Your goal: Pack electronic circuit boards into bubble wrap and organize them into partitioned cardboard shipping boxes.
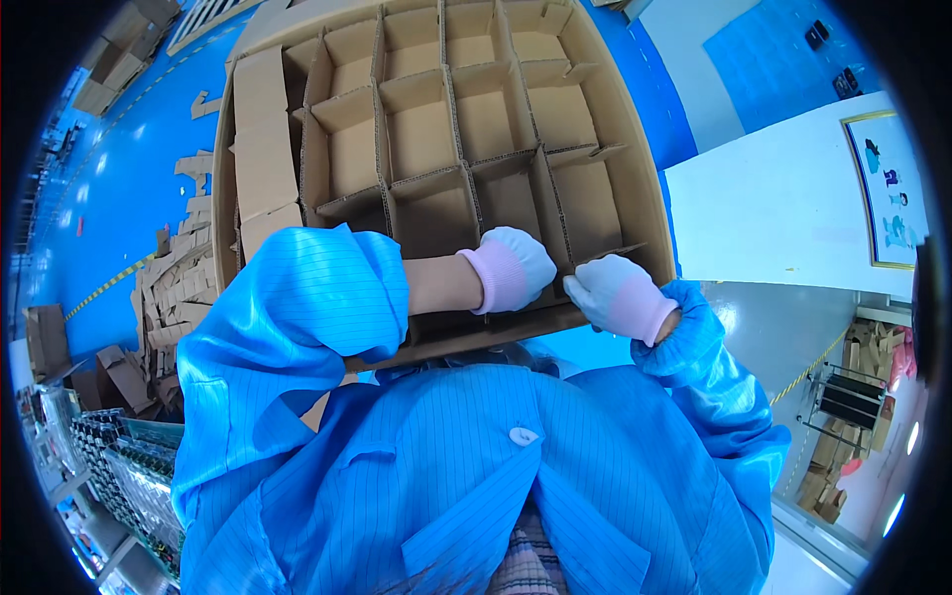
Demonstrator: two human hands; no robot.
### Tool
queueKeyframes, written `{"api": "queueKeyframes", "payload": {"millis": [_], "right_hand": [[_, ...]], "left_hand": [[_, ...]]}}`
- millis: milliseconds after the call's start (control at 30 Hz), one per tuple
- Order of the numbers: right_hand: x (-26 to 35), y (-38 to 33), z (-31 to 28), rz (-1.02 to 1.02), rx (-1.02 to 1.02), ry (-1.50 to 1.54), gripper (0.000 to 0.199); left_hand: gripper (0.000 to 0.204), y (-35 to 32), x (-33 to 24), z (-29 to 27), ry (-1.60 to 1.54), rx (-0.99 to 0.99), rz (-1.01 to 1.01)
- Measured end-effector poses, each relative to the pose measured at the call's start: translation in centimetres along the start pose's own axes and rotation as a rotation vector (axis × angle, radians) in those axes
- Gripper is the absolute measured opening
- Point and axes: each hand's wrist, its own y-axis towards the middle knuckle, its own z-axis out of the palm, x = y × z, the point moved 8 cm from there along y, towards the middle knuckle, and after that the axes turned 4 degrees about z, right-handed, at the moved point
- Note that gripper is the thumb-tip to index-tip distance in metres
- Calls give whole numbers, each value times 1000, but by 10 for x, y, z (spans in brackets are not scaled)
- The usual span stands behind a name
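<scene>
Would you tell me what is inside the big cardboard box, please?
The cardboard box holds a grid of corrugated dividers forming cells that look bare. The left hand and right hand, both gloved, cover the nearest cells, so what lies there cannot be seen.

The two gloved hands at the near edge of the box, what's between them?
In the head view, a cardboard divider strip of the cardboard box stands between the left hand and the right hand; both hands touch it.

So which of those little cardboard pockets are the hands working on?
Find the big cardboard box with its grid of dividers. Go to the row nearest the person, right of centre: the cell between the left hand and right hand, the only one both gloves touch.
</scene>
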Motion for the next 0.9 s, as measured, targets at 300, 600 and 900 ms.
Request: {"api": "queueKeyframes", "payload": {"millis": [300,600,900], "right_hand": [[-6,1,-1,164,156,77,25],[-16,22,12,194,51,46,28],[-35,57,-77,351,-1156,-187,39]], "left_hand": [[23,-1,-6,-1,11,-85,-2],[24,-10,0,-10,14,-196,-19],[50,-51,83,-61,241,-772,-272]]}}
